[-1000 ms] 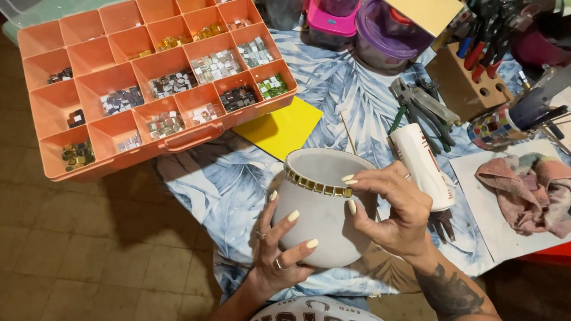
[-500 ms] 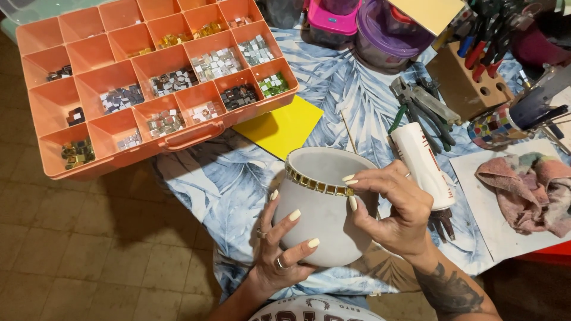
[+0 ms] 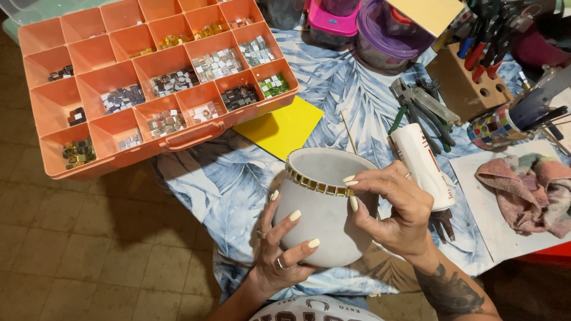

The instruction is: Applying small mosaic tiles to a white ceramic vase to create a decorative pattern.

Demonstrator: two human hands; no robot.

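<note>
The left hand (image 3: 279,255) cups the pot (image 3: 324,208) from below so it stays tipped up. The right hand (image 3: 392,208) pinches the gold tiles (image 3: 318,185) at the rim. The tile box (image 3: 148,83) sits open at ten o'clock.

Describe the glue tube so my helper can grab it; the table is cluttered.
Find the white pot held in both hands. Just right of it, a white tube lies on the leaf-print cloth, below the pliers. It is the only white cylinder lying flat.
</note>
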